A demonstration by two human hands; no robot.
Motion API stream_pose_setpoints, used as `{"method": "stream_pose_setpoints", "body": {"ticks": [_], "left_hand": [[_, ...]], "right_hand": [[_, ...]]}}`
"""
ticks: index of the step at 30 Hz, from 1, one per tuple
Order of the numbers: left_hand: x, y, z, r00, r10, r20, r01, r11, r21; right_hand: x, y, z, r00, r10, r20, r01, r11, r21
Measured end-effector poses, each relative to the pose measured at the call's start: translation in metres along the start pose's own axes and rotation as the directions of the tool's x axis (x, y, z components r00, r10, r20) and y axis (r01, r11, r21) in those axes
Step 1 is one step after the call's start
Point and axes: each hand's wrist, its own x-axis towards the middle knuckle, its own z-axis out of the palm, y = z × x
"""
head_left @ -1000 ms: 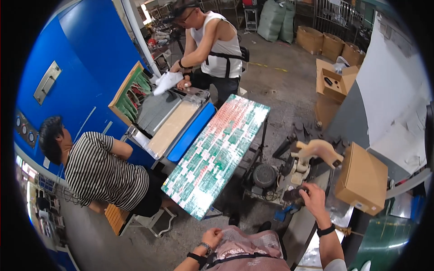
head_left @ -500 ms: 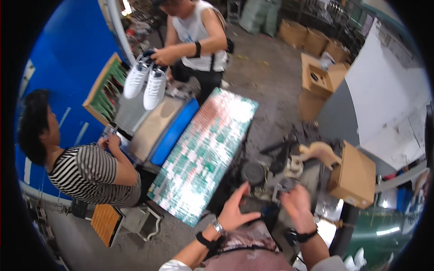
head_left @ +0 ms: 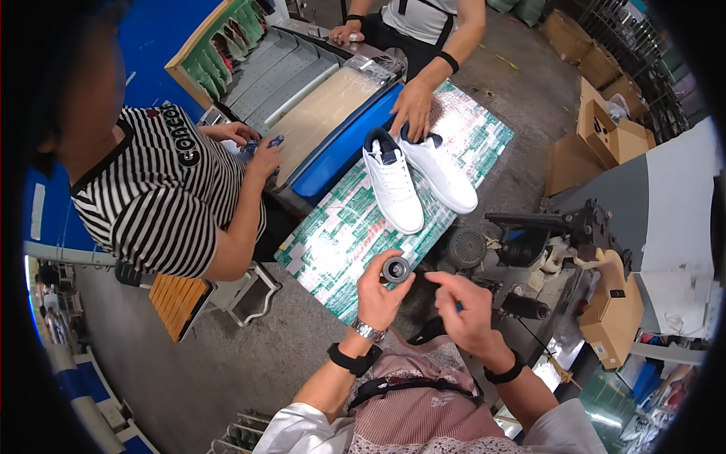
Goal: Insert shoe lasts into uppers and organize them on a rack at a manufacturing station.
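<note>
Gray ring (head_left: 395, 269) in our left hand (head_left: 378, 299), thumb and fingers wrapped around sides, hole facing us, near long edge of patterned table (head_left: 321, 261). Our right hand (head_left: 467, 316) just beside, index stretched out, others curled; we cannot tell if they grasp anything. White shoes (head_left: 395, 198) on table, co-worker's hand (head_left: 413, 110) at one collar. Dark lettering on striped shirt (head_left: 178, 216); carton (head_left: 614, 314) label too small to read. Motor (head_left: 466, 248) crowds table's right edge; floor (head_left: 291, 371) stretches left of our forearms.

Dk grey rnd part (head_left: 395, 270), ring-shaped end w/ recessed ctr twd cam, held in L fingers (head_left: 373, 271).
</note>
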Motion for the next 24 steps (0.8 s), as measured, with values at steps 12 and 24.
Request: {"method": "stream_pose_setpoints", "body": {"ticks": [12, 24], "left_hand": [[0.036, -0.03, 0.008, 0.993, 0.027, 0.115, -0.029, 0.999, 0.02], [0.111, -0.017, -0.013, 0.991, -0.124, -0.042, 0.114, 0.973, -0.202]], "right_hand": [[0.076, 0.012, 0.016, 0.888, -0.033, 0.459, 0.298, 0.802, -0.518], [0.212, 0.091, 0.024, 0.952, -0.146, 0.268, 0.297, 0.643, -0.706]]}}
